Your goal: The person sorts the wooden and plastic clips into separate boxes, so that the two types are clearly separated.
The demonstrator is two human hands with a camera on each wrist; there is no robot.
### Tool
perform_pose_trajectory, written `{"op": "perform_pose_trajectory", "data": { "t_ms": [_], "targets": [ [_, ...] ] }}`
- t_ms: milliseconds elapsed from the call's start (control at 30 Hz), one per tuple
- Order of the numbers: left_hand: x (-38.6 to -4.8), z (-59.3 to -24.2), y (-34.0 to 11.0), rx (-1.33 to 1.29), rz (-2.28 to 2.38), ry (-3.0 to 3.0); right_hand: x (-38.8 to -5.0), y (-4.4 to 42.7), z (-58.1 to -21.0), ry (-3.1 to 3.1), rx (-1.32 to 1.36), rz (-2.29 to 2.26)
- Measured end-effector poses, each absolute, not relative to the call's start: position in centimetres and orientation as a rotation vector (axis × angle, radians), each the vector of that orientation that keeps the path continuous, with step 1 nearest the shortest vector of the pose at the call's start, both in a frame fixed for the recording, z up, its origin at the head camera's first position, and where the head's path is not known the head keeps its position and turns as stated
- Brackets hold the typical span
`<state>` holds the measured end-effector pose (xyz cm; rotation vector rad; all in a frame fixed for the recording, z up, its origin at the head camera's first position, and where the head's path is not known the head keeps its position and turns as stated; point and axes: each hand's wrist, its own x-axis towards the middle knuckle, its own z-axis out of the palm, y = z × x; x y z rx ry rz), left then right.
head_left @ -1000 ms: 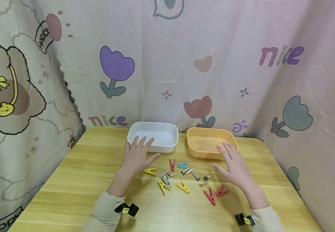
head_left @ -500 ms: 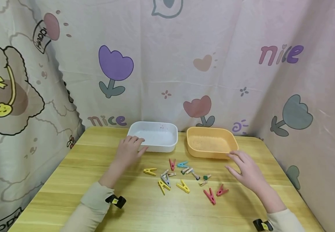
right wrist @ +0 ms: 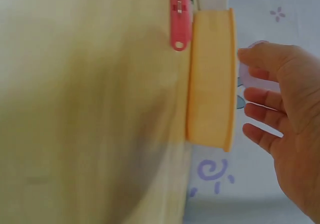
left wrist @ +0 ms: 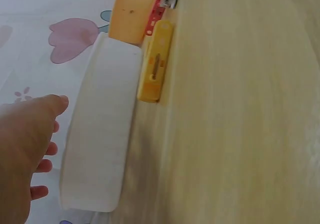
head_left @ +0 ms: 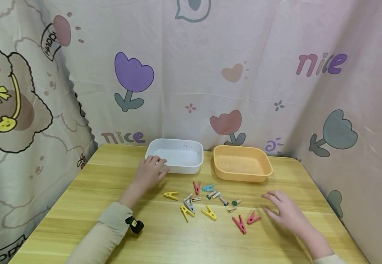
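Observation:
My left hand [head_left: 149, 172], fingers loosely bent, is at the front left corner of a white plastic tub [head_left: 184, 169]. In the left wrist view the thumb is apart from the tub's wall; any fingertip contact is hard to tell. My right hand [head_left: 284, 211] hovers over the table right of the red clothespins, fingers relaxed and holding nothing. Clothespins lie scattered between the hands: a yellow clothespin [head_left: 171, 195] nearest the left hand, a red clothespin [head_left: 253, 217] nearest the right, a blue clothespin [head_left: 208, 187], a grey clothespin [head_left: 189, 206] and several small wooden clips [head_left: 224, 201].
An orange tub [head_left: 240, 177] stands right of the white one, near the table's back edge. Both tubs look bare inside. A printed curtain [head_left: 191, 73] hangs behind the wooden table [head_left: 184, 242] and along its sides.
My left hand has drawn back and left from over the white tub, its fingers bending. My right hand has moved back toward me and right, away from the orange tub. The clothespins stay put.

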<state>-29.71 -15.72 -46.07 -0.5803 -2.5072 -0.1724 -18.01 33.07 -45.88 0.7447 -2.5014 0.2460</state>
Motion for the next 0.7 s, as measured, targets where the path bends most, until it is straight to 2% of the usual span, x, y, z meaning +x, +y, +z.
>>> {"op": "perform_pose_trajectory", "data": {
  "t_ms": [300,700],
  "targets": [
    [-30.1,-47.3,-15.3,-0.571,-0.141,-2.429,-17.1,33.0,-47.2,-2.582,0.787,0.245],
    [-30.1,-47.2,-14.6,-0.503,-0.141,-2.467,-17.4,32.6,-47.9,-2.678,0.867,0.264]
  ]
}}
